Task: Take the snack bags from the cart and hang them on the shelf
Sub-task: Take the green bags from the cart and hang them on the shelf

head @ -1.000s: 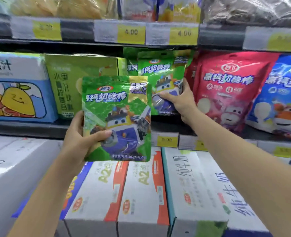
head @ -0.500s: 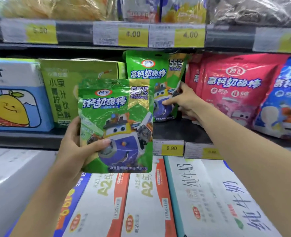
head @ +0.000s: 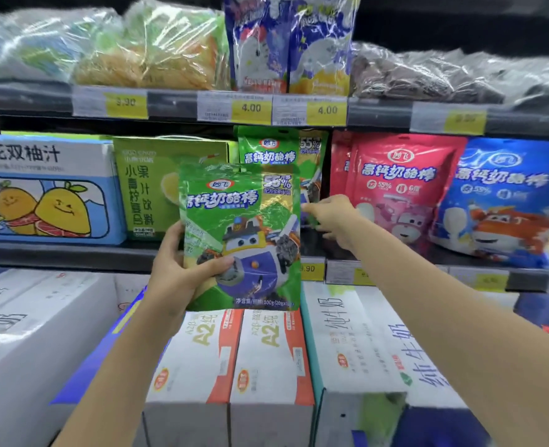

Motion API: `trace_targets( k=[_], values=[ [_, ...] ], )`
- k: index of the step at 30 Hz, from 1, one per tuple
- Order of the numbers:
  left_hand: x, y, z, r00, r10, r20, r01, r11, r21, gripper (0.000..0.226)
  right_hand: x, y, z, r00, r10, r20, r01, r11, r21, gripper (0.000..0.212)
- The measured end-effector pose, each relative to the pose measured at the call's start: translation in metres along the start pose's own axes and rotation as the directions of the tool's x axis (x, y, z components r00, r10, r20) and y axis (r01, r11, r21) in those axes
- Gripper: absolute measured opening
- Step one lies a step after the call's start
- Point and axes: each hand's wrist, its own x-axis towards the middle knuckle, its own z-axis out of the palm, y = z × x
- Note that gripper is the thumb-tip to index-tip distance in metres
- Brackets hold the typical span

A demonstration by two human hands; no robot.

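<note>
The left hand (head: 183, 272) holds a green snack bag (head: 239, 235) upright in a firm grip, thumb across its front, before the shelf (head: 57, 253). The right hand (head: 331, 217) reaches to a matching green bag (head: 271, 146) hanging behind; whether its grip closes on that bag is hidden. Pink bags (head: 399, 185) hang just right.
</note>
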Motion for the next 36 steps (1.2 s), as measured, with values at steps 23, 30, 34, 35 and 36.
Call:
trace_targets(
  k=[23,30,34,35,36],
  values=[
    [0.072,0.037,0.098,0.950,-0.218,0.223,0.000,0.714,0.700,0.138,-0.025,0.013,-0.049,0.984,-0.122,0.130,0.078,0.950,0.301,0.053],
    [0.105,0.001,0.085,0.954,-0.105,0.282,-0.144,0.663,0.735,0.143,0.005,0.034,-0.026,0.974,-0.223,0.042,0.197,0.922,0.332,0.069],
    [0.121,-0.009,0.081,0.960,-0.051,0.274,-0.179,0.642,0.746,0.146,0.018,0.038,-0.012,0.958,-0.284,0.028,0.257,0.902,0.348,0.054],
    [0.125,-0.011,0.082,0.963,-0.045,0.267,-0.178,0.637,0.750,0.149,0.021,0.037,-0.009,0.958,-0.285,0.013,0.260,0.890,0.374,0.046],
    [0.129,-0.014,0.083,0.966,-0.042,0.253,-0.170,0.634,0.754,0.152,0.025,0.036,-0.007,0.959,-0.282,-0.004,0.259,0.877,0.405,0.038]
  ],
)
